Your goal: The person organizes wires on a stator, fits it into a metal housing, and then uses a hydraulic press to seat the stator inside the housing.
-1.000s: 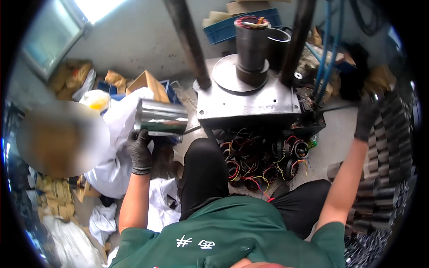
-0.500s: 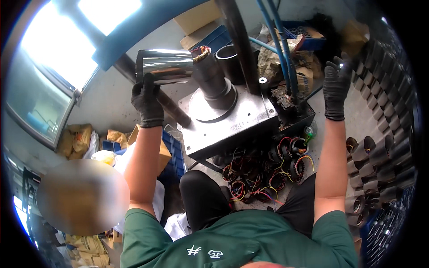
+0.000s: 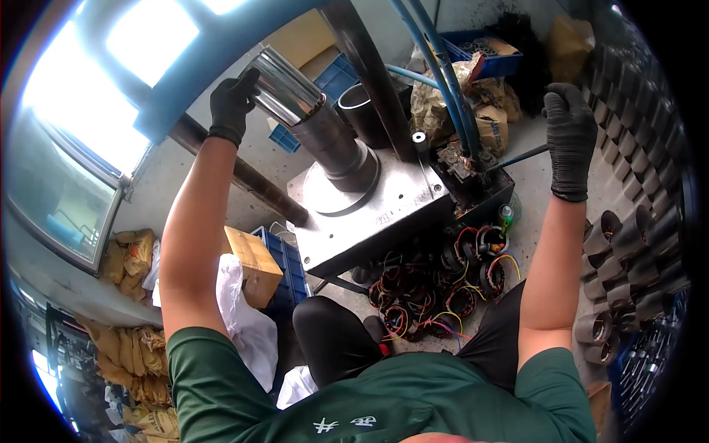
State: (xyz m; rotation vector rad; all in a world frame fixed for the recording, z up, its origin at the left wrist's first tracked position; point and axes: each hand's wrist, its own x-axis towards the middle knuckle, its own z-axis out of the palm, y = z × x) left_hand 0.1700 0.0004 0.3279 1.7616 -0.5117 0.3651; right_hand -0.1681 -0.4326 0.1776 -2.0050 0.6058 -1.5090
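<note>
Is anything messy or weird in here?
Yes, a bit: the wire coils lie in a colourful tangle below the metal block, instead of in neat rows. I see no spill, and the shiny cylinder at the left hand shows no clear dents.

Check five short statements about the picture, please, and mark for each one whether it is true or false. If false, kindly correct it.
1. The left hand grips the upper end of the shiny metal cylinder. True.
2. The right hand is bare. False: the right hand wears a dark glove.
3. Wound rings with coloured wires lie on the floor. True.
4. The stacked grey tubes are on the person's left side. False: the stacked grey tubes are on the right side.
5. A thick grey column stands on the metal plate. True.
</note>
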